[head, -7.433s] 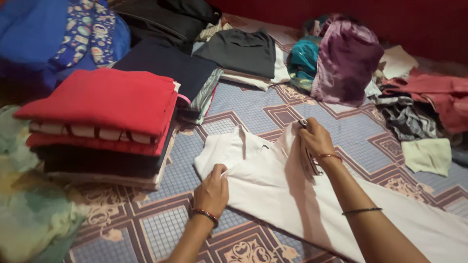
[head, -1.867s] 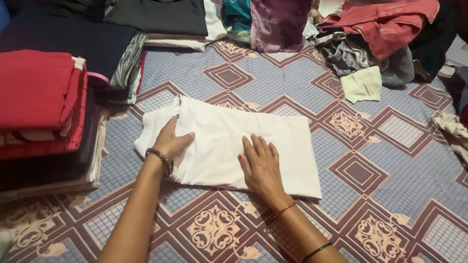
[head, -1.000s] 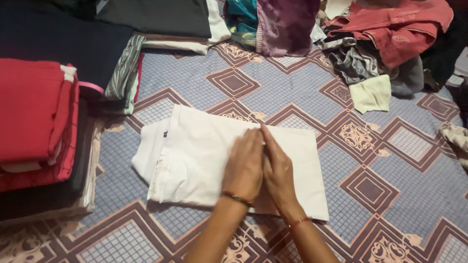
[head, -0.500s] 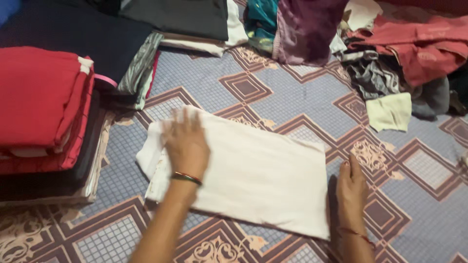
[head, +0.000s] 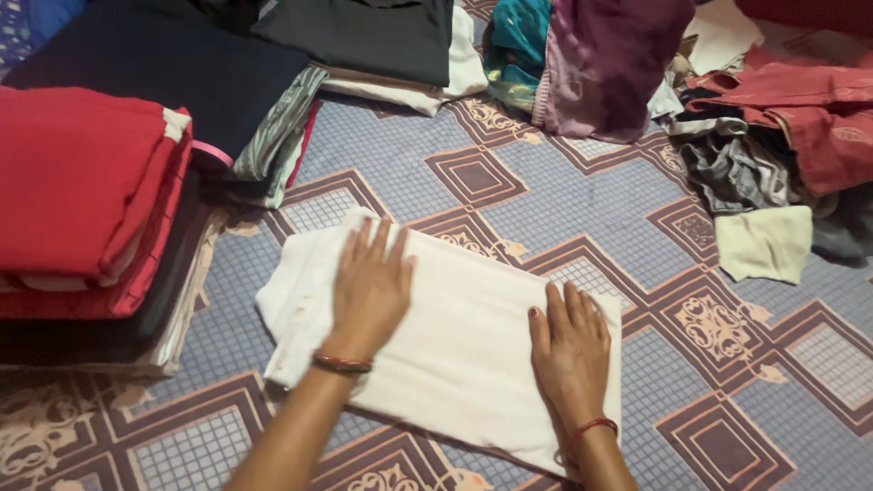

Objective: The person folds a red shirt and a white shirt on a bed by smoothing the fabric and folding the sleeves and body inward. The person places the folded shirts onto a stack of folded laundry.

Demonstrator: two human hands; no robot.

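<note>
A folded white garment (head: 464,327) lies flat on the patterned bedsheet (head: 564,209) in front of me. My left hand (head: 368,291) rests palm down on its left part, fingers spread. On the garment's right end, my right hand (head: 571,350) presses flat with its fingers pointing away from me. Both wrists wear bangles. Neither hand grips the cloth.
A tall stack of folded red and dark clothes (head: 86,209) stands at the left. Folded dark garments (head: 364,36) lie at the back. A heap of unfolded clothes (head: 773,127), purple, teal, red and grey, fills the back right, with a pale cloth (head: 766,244) beside it.
The garment went from spread out to a flat folded rectangle. In the last half second my right hand moved from the sheet beside it onto its right end; my left hand stayed on the left part.
</note>
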